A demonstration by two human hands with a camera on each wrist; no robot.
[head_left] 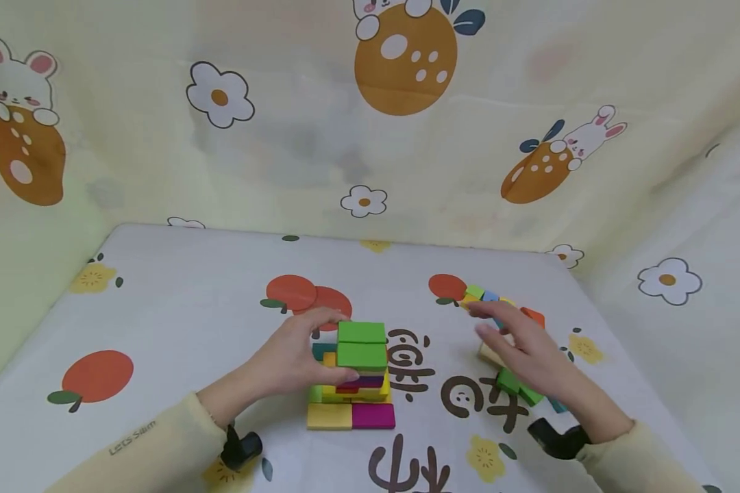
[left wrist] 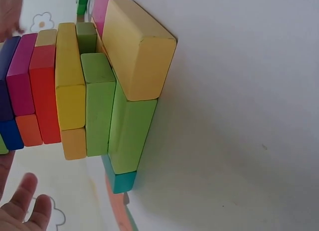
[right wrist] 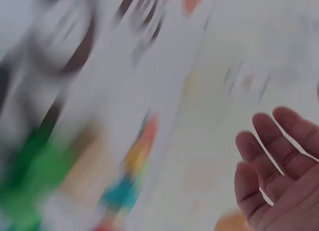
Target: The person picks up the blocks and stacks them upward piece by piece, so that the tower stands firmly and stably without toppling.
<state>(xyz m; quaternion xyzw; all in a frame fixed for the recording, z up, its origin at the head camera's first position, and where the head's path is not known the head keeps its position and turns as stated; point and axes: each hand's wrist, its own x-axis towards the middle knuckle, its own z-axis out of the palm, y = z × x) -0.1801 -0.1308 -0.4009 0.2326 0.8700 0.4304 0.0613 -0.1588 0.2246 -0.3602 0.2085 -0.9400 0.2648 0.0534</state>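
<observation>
A stack of coloured wooden blocks point(head_left: 370, 416) stands on the table, with two green blocks point(head_left: 361, 356) side by side on top. My left hand point(head_left: 296, 352) holds the upper part of the stack from the left, thumb on the near side and index finger at the far side. In the left wrist view, the stack's yellow, red and light green blocks point(left wrist: 97, 106) show in layers, and some fingers point(left wrist: 25, 206) extend beyond it. My right hand point(head_left: 530, 346) hovers over loose blocks point(head_left: 518, 385) on the right, fingers spread and holding nothing; these blocks blur in the right wrist view.
More loose blocks point(head_left: 484, 294) lie behind the right hand, partly covered by it. The white tablecloth point(head_left: 191, 308) has printed fruit, flowers and lettering. A patterned curtain point(head_left: 296, 157) hangs behind the table and along its sides.
</observation>
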